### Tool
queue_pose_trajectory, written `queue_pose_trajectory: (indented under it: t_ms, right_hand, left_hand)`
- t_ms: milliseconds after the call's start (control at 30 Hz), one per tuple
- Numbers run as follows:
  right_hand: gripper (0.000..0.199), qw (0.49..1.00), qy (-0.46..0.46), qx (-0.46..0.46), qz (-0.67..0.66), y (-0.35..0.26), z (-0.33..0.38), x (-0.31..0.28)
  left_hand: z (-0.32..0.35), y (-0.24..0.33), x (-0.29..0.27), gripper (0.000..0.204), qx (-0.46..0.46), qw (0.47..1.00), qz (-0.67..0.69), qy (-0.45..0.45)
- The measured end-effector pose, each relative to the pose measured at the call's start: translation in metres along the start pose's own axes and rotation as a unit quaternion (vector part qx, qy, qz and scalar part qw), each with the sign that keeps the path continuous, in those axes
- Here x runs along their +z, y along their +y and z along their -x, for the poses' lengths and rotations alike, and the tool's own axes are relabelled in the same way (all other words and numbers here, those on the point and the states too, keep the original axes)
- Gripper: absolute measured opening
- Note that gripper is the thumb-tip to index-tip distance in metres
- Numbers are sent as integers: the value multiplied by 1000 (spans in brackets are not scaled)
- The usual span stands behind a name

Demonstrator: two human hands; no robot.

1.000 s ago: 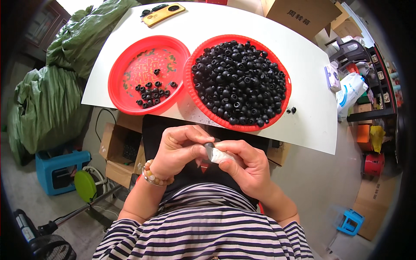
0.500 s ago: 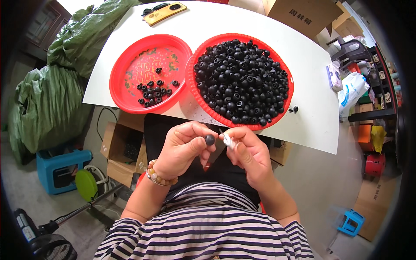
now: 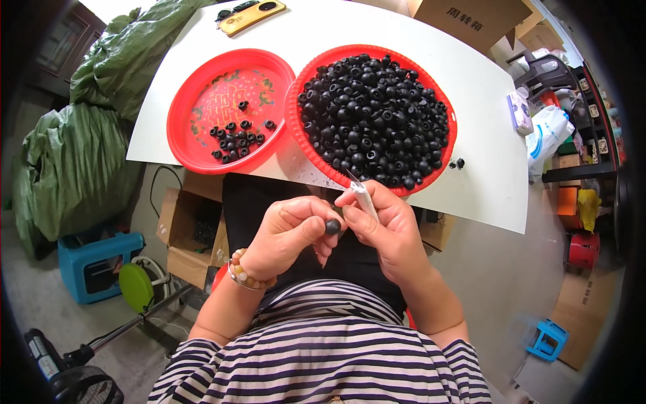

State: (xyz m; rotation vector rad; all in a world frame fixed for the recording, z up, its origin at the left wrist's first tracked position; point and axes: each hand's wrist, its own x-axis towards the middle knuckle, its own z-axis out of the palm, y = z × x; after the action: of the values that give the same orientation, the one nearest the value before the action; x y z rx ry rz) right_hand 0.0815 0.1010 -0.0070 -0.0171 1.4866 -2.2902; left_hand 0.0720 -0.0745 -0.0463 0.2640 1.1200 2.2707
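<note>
Between the thumb and fingers of my left hand is a small round black part. My right hand grips a small knife with a pale wrapped handle; its thin blade points up and left, apart from the part. Both hands are in front of the table edge, over my lap. Beyond them a red basin is heaped with similar black parts, many showing a hollow opening. To its left, a shallow red tray with a printed pattern carries several black parts.
Two loose black parts lie on the white table right of the basin. A phone-like yellow object is at the far left. Below the table stands an open cardboard box; a blue stool and green sacks are at left.
My right hand has turned the knife so its blade points upward, away from the part. My left hand has lowered slightly, still holding the black part.
</note>
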Motion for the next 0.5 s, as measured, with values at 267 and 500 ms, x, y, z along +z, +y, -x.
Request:
queue_pose_trajectory:
  t_ms: [267, 500]
  right_hand:
    - [29, 985, -23, -73, 157, 2, 12, -4]
    - [27, 967, -10, -125, 223, 0, 17, 2]
  left_hand:
    - [-3, 2, 0, 27, 32, 999, 26, 33]
    - [-2, -1, -5, 25, 46, 998, 29, 31]
